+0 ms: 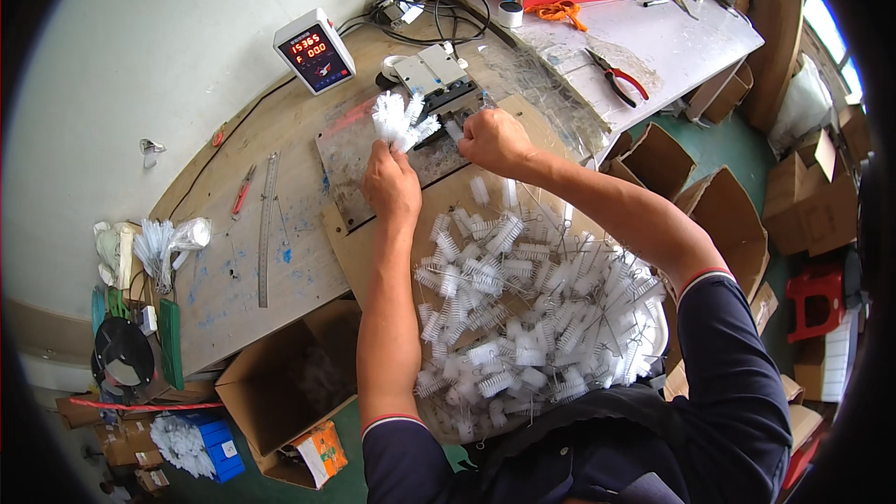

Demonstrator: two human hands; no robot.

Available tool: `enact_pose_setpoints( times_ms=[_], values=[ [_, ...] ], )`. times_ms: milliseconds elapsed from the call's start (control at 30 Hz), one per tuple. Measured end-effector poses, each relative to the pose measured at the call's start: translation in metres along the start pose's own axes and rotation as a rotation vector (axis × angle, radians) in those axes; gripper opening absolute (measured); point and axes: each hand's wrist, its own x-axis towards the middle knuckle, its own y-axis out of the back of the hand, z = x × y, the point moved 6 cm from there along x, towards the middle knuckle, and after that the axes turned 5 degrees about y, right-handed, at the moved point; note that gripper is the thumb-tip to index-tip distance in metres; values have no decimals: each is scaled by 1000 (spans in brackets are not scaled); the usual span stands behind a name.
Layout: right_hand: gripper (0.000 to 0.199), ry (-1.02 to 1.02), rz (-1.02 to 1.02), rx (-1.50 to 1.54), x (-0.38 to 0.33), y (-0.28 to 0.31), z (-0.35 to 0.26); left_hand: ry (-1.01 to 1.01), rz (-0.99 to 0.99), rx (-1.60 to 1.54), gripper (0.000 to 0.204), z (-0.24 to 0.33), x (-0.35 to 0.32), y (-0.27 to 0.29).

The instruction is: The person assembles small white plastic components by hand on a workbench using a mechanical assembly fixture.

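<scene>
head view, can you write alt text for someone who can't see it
A person's left grip holds a bunch of white brushes, while the right grip is at a small metal machine on a workbench. A large heap of similar brushes lies near the person's body. A lit display box stands left of the machine.

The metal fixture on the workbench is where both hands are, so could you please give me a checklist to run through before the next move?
1. Left hand gripping the bunch of white bristle brushes: ok.
2. Right hand at the metal fixture, holding a brush: cannot tell, its grip is hidden.
3. White display box lit: ok.
4. Red-handled pliers apart from both hands: ok.
5. Pile of loose brushes neatly aligned: not ok, jumbled.
</scene>
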Motion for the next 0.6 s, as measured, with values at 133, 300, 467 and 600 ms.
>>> enact_pose_setpoints(
  times_ms=[133, 300, 467, 600],
  values=[
    [21, -15, 40, 7, 0, -3, 4, 31, 2, -30, 17, 2, 1, 0],
    [21, 11, 71, 2, -3, -7, 4, -2, 49, 21, 20, 4, 1, 2],
    [21, -24, 89, 41, 1, -7, 7, -12, 55, 29, 19, 6, 0, 1],
    [22, -40, 86, 61, 1, -6, 9, -61, 64, 32, 18, 14, -1, 0]
  ],
)
